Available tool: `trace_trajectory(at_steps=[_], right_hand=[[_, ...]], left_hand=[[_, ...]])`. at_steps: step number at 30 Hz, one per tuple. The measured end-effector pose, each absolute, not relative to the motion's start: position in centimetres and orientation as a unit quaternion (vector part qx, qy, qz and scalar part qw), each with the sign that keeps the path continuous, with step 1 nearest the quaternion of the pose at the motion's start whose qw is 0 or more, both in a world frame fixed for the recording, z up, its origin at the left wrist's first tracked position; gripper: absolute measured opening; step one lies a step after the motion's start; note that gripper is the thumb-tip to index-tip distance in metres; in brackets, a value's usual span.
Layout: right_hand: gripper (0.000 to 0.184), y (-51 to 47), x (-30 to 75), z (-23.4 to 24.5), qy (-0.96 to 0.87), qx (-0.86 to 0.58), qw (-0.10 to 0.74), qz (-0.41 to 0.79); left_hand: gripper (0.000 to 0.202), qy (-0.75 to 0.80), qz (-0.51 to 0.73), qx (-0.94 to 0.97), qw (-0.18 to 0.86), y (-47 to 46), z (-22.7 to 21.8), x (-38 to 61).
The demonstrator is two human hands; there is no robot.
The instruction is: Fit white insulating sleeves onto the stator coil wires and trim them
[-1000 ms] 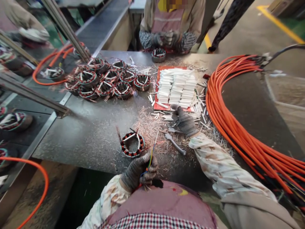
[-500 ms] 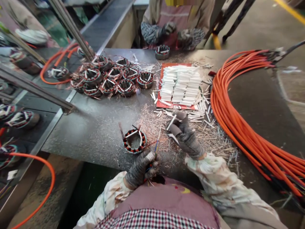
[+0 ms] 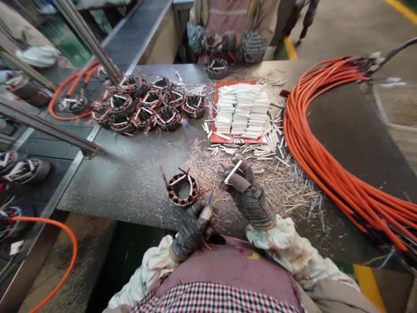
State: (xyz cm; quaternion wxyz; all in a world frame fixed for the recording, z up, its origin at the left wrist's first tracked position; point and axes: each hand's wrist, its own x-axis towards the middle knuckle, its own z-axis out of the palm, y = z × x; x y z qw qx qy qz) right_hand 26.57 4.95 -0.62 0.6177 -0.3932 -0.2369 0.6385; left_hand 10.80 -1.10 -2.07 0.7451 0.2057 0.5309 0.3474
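My left hand (image 3: 193, 230), in a grey knit glove, is closed on thin wires; a blue and a yellow wire end (image 3: 212, 198) stick up past the thumb. Just beyond it a motor stator (image 3: 183, 189) lies on the metal table, with orange windings and white sleeves inside its ring. My right hand (image 3: 244, 187), also gloved, pinches a short white sleeve (image 3: 233, 172) and hovers to the right of the wires, apart from them. Past the right hand, a stack of white sleeves (image 3: 241, 108) rests on a red sheet (image 3: 224, 138).
Many finished-looking stators (image 3: 153, 100) are heaped at the back left. A thick bundle of orange cables (image 3: 299, 139) curves along the right. Wire scraps (image 3: 280, 187) litter the table. Across the table, a co-worker's gloved hands (image 3: 224, 42) work above another stator (image 3: 217, 68). A metal post (image 3: 87, 39) stands left.
The white sleeve in my right hand shows longer and more tilted outward. My left hand still grips the wires, whose blue and yellow ends now spread apart. The co-worker's hands have come together.
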Motion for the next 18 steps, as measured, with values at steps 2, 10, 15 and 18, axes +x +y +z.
trace_trajectory(at_steps=[2, 10, 15, 18], right_hand=[[0.056, 5.0, 26.6, -0.5, -0.241, -0.398, 0.617, 0.635], [0.051, 5.3, 27.0, -0.6, -0.287, -0.408, 0.598, 0.627], [0.055, 4.6, 27.4, -0.5, -0.349, -0.448, 0.57, 0.594], [0.051, 4.0, 27.4, -0.2, -0.368, -0.467, 0.562, 0.575]], left_hand=[[0.07, 0.528, 0.349, 0.217, 0.743, -1.1, -2.2, 10.7], [0.067, 0.529, 0.349, 0.241, 0.735, -0.9, -2.3, 10.7], [0.066, 0.548, 0.363, 0.28, 0.7, -0.6, -2.1, 10.8], [0.068, 0.563, 0.373, 0.294, 0.676, -0.4, -1.8, 11.1]])
